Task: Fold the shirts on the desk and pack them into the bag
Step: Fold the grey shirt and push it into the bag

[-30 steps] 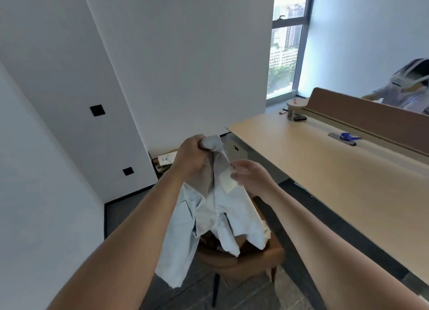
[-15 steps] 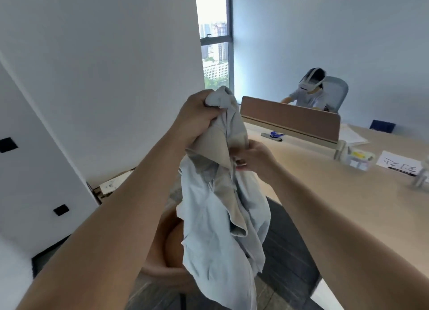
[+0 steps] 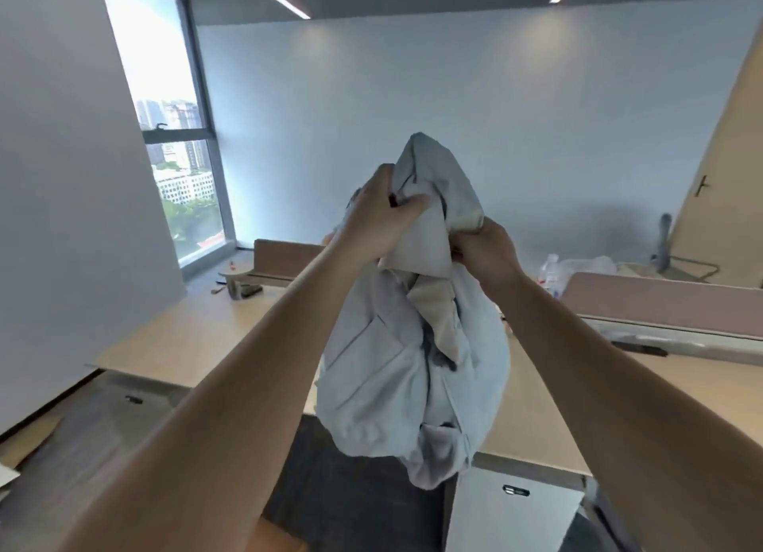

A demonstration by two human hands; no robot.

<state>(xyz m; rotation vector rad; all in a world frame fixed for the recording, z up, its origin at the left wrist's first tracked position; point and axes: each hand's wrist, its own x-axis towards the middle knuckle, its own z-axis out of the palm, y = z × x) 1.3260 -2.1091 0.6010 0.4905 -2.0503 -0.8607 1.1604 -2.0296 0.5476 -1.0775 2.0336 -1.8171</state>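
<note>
In the head view, the left hand [image 3: 380, 221] and right hand [image 3: 483, 250] both clutch the bunched top of the pale shirt [image 3: 408, 378], now raised higher and swung over the desk [image 3: 186, 337] edge, so laying it flat for folding likely comes next.

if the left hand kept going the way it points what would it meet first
The bunched shirt the left hand grips; past that, probably only the far wall, though depth is unclear.

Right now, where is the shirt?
The shirt hangs bunched at the head view's centre, gripped by the left hand and right hand, above the desk edge.
</note>
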